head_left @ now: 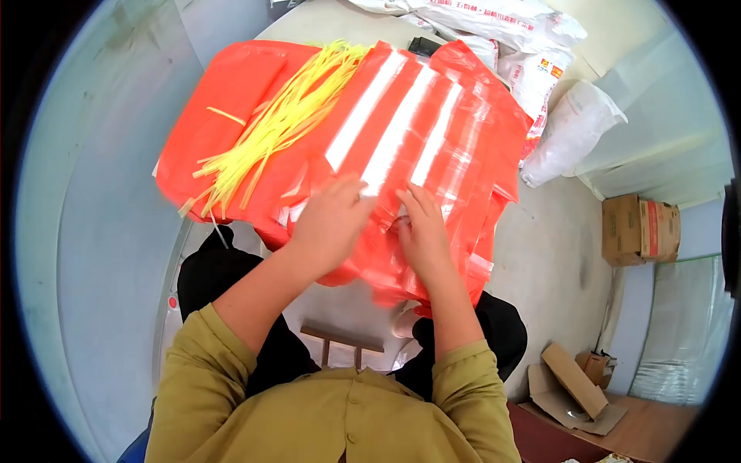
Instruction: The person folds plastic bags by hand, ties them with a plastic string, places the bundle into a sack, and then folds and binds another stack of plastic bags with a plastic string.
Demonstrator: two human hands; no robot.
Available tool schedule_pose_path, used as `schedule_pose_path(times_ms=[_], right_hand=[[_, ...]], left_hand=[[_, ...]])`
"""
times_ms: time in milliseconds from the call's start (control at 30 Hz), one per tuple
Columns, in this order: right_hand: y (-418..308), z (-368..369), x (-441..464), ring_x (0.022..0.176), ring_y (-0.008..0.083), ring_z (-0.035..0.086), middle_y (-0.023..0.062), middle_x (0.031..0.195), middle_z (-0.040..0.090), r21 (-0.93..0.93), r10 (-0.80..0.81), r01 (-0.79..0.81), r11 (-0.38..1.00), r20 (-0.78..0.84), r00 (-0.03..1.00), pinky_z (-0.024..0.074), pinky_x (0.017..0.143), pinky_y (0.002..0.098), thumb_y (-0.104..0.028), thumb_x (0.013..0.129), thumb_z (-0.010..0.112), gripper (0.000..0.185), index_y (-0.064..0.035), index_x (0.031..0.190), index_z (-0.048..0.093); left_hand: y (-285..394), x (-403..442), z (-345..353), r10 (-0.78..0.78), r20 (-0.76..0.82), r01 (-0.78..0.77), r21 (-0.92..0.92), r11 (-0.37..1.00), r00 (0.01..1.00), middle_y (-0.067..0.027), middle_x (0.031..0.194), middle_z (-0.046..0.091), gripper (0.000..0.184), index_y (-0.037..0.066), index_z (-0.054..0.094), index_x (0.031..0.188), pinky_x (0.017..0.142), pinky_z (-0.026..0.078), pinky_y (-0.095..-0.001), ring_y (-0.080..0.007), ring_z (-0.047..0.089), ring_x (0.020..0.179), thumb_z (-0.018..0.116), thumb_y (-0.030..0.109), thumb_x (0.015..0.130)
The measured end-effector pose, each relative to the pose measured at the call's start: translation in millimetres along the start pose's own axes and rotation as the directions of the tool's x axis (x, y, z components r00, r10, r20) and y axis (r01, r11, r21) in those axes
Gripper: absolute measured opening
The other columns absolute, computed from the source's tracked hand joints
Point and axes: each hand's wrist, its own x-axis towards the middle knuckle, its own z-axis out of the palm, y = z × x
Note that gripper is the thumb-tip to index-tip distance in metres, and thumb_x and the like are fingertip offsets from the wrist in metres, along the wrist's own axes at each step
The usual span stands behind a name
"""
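Observation:
A stack of red plastic bags [471, 181] with white and clear stripes lies across the table in front of me. My left hand [333, 220] rests over its near part, fingers extended and slightly blurred. Beside it, my right hand [423, 231] lies on the same bags with its fingers stretched forward and apart. Loose red film [386, 292] hangs blurred over the near edge below my hands. To the left of the stack lies a loose bundle of flat yellow ties [289, 116]. Whatever is under my palms is hidden.
A red cover [224, 85] lies under the ties. White printed sacks [532, 77] sit behind the table, with a white bundle [575, 127] at the right. Cardboard boxes [641, 229] stand by the right wall, opened cardboard [571, 393] lower down. A wooden stool [340, 339] shows between my legs.

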Motion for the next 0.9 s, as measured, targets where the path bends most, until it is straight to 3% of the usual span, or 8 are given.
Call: schedule_pose_path(times_ms=[100,200,433,533,567,667,767,900], right_hand=[[1.8,18.6,2.3,0.135,0.0465,0.051,0.0243,0.150,0.052,-0.182,-0.033,0.033,0.983,0.000,0.999,0.0475,0.108,0.0524,0.008,0.081,0.066,0.059,-0.0065,0.138,0.062],[-7.3,16.9,-1.3,0.141,0.0472,0.044,0.0230,0.157,0.045,-0.191,0.021,-0.009,0.981,0.061,0.998,0.0425,0.113,0.0558,0.008,0.078,0.067,0.067,-0.0102,0.142,0.059],[-9.7,17.3,-2.2,0.148,0.0431,0.037,0.0196,0.158,0.047,-0.288,-0.075,0.128,0.949,0.186,0.980,0.0360,0.121,0.0515,0.007,0.080,0.068,0.062,-0.0144,0.138,0.067],[-1.4,24.7,4.0,0.127,0.0329,0.059,0.0167,0.135,0.065,-0.063,-0.070,0.069,0.996,-0.021,0.997,0.0480,0.109,0.0460,-0.002,0.094,0.065,0.041,-0.0117,0.133,0.070],[0.2,23.5,5.2,0.116,0.0284,0.062,0.0140,0.124,0.068,0.162,0.121,-0.117,0.980,-0.015,0.993,0.0503,0.101,0.0429,-0.005,0.098,0.063,0.035,-0.0113,0.132,0.070],[-11.5,4.7,14.9,0.072,0.0107,0.060,0.0006,0.085,0.067,0.602,0.585,-0.573,0.556,0.206,0.784,0.0508,0.071,0.0300,-0.016,0.109,0.056,0.022,-0.0066,0.121,0.072],[-2.0,0.3,8.5,0.078,0.0119,0.062,0.0026,0.088,0.069,0.659,0.554,-0.538,0.525,0.215,0.804,0.0502,0.074,0.0302,-0.017,0.109,0.056,0.021,-0.0038,0.115,0.072],[0.5,-8.7,-2.8,0.084,0.0093,0.064,0.0021,0.098,0.071,0.687,0.457,-0.462,0.561,0.209,0.864,0.0493,0.068,0.0247,-0.018,0.107,0.058,0.028,-0.0030,0.128,0.069]], left_hand=[[-13.6,-9.1,-5.7,-0.166,-0.019,0.167,0.138,0.976,0.986,-0.0165,0.128,0.060,0.041,0.003,0.068,0.118,0.105,0.047,-0.0483,-0.0374,0.057,0.122,0.080,0.018,0.082],[-19.2,-11.8,-21.0,-0.271,0.237,0.285,-0.027,0.958,0.933,-0.0155,0.128,0.059,0.040,0.003,0.069,0.116,0.106,0.046,-0.0504,-0.0382,0.054,0.126,0.081,0.021,0.082],[-26.3,-26.4,-39.9,-0.232,0.107,0.238,-0.052,0.970,0.967,-0.0158,0.123,0.062,0.031,0.002,0.069,0.111,0.103,0.048,-0.0466,-0.0358,0.057,0.121,0.077,0.018,0.086],[-33.8,-29.4,-39.7,-0.280,0.082,0.289,-0.141,0.947,0.957,-0.0174,0.122,0.063,0.026,0.002,0.068,0.113,0.103,0.049,-0.0461,-0.0366,0.059,0.120,0.072,0.014,0.090],[-36.2,-28.4,-43.0,-0.306,0.090,0.317,-0.183,0.930,0.948,-0.0181,0.122,0.064,0.027,0.002,0.067,0.115,0.103,0.049,-0.0465,-0.0374,0.059,0.120,0.070,0.013,0.091],[-35.2,-27.0,-49.2,-0.405,0.073,0.408,-0.287,0.866,0.911,-0.0197,0.130,0.062,0.034,0.002,0.063,0.127,0.106,0.048,-0.0471,-0.0394,0.058,0.124,0.066,0.010,0.093],[-36.7,-26.7,-46.0,-0.449,0.070,0.439,-0.390,0.810,0.891,-0.0209,0.137,0.059,0.045,0.003,0.057,0.138,0.109,0.046,-0.0476,-0.0410,0.056,0.128,0.064,0.008,0.094],[-42.0,-21.9,-30.9,-0.404,0.152,0.429,-0.422,0.798,0.902,-0.0213,0.144,0.055,0.052,0.003,0.052,0.146,0.110,0.046,-0.0464,-0.0407,0.056,0.130,0.063,0.009,0.096]])
